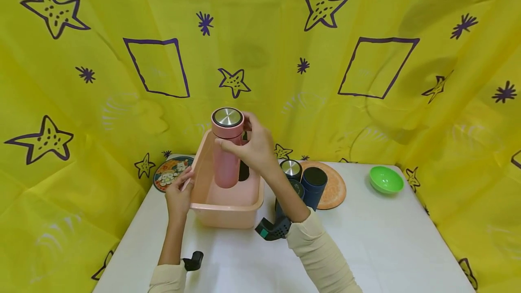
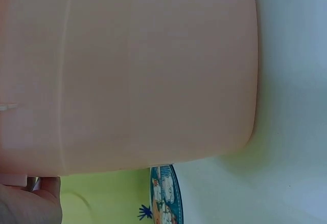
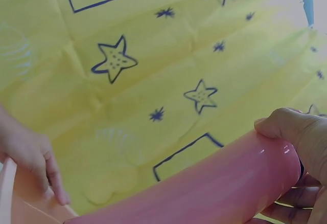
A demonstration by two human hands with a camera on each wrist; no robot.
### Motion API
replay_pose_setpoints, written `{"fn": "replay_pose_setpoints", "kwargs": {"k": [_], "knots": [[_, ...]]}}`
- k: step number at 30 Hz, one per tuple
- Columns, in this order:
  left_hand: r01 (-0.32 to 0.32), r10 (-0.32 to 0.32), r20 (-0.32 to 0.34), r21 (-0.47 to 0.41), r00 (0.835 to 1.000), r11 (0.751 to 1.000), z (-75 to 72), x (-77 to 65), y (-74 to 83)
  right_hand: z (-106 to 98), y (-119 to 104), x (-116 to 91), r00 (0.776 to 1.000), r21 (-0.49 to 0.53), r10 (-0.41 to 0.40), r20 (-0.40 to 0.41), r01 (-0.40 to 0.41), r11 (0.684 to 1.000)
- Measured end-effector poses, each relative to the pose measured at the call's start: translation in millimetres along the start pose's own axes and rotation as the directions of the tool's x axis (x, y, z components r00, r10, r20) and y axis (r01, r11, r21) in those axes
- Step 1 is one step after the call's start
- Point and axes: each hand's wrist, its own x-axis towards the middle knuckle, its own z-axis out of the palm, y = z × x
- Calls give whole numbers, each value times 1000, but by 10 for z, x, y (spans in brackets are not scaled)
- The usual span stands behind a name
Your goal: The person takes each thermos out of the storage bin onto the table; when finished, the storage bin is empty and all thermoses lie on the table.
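Left hand (image 1: 179, 193) grips tub (image 1: 224, 217), dark item (image 1: 244, 172) inside; right hand (image 1: 257, 146) grips pink bottle (image 1: 226, 166).

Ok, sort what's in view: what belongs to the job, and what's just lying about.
Job in hand:
pink bottle, in the right hand
tub, held by the left hand
probably the dark bottles beside it

Lying about, it seems:
green bowl
orange mat
patterned mat
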Motion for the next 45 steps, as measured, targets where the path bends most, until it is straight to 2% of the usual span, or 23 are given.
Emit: {"fn": "replay_pose_setpoints", "kwargs": {"k": [10,25,31,36,45], "knots": [[-23,23,-9,19,1000,1000,-2,-6,-34,-320,-129,-203,1000,49,-7,1,6,999],[-28,28,-3,0,1000,1000,-1,-7,-18,-765,-289,-558,999,34,-14,37,12,999],[-11,11,-2,7,1000,1000,8,-12,-35,-914,-248,-741,999,16,1,51,-1,1000],[-16,16,4,7,1000,1000,14,-7,-28,-1023,-180,-903,998,-46,23,55,-20,999],[-14,14,-2,29,1000,999,6,-2,-33,-1228,-11,-1194,998,-96,6,60,0,995]]}}
